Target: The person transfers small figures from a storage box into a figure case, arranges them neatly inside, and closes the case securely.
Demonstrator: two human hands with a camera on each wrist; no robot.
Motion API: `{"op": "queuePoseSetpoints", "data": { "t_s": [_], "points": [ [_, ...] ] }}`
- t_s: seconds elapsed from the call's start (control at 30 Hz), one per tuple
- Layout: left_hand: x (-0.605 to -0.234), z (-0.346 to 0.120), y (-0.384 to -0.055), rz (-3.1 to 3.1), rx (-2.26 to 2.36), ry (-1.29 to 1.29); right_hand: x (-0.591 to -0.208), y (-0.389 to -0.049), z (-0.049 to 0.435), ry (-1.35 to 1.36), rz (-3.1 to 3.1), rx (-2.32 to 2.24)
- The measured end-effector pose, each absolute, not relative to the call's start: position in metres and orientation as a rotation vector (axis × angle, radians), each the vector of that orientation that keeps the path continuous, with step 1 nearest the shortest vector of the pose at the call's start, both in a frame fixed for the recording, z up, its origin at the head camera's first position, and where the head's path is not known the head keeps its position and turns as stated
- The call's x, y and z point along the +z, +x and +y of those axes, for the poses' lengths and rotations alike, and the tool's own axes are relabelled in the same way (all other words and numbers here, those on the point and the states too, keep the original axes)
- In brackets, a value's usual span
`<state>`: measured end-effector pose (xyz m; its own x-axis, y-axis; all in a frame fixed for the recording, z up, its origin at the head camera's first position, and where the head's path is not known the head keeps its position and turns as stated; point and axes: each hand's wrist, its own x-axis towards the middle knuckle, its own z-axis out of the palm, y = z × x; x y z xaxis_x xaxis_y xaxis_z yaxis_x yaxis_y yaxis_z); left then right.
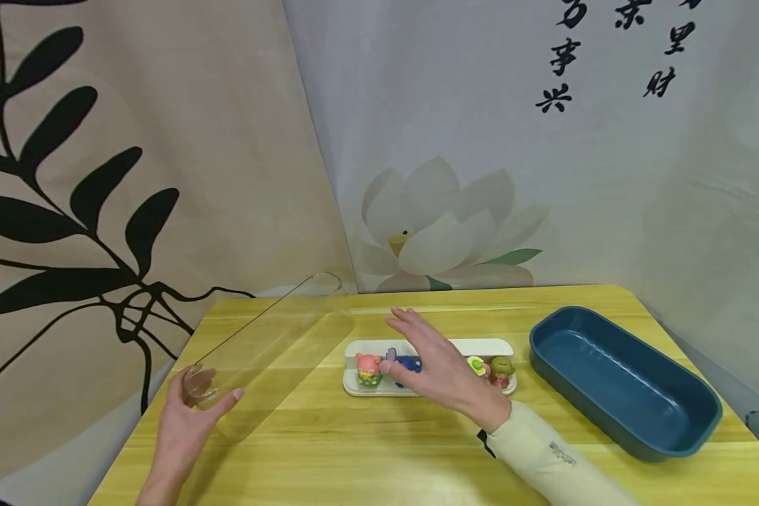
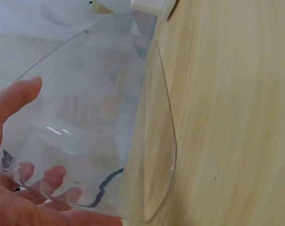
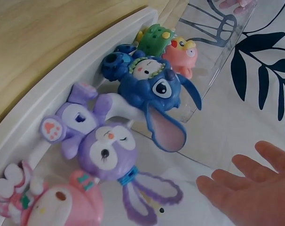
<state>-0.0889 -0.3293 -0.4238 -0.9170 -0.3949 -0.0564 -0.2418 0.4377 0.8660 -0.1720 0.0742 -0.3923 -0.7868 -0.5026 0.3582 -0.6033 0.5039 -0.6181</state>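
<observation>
My left hand [image 1: 180, 425] grips one end of a clear plastic cover [image 1: 272, 358], thumb on one side and fingers on the other. The cover is tilted, its far end leaning toward the back of the table. Over a white stand [image 1: 490, 346] my right hand [image 1: 439, 372] reaches with fingers extended, holding nothing. Toy figures sit in a row on the stand, partly hidden by that hand in the head view. The right wrist view shows a blue long-eared figure [image 3: 168, 87], a purple rabbit figure [image 3: 107, 153] and a pink figure [image 3: 62, 207] among them.
A deep blue rectangular basin [image 1: 620, 383] stands at the right of the wooden table [image 1: 329, 464]. Behind the table hangs a pale cloth [image 1: 228, 140] printed with dark leaves, a lotus and characters.
</observation>
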Motion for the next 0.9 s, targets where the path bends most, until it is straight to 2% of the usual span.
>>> {"op": "queuePoseSetpoints", "data": {
  "t_s": [0.3,0.6,0.9],
  "points": [
    [-0.425,-0.337,-0.081,-2.485,-1.478,0.564,-0.384,-0.173,0.064,0.972,-2.615,1.152],
    [-0.417,-0.342,-0.074,-2.075,-1.837,0.206,-0.370,-0.178,0.050,0.990,-2.581,1.253],
    [-0.403,-0.337,-0.069,-1.929,-1.942,-0.050,-0.355,-0.189,0.042,0.973,-2.529,1.278]
  ]
}}
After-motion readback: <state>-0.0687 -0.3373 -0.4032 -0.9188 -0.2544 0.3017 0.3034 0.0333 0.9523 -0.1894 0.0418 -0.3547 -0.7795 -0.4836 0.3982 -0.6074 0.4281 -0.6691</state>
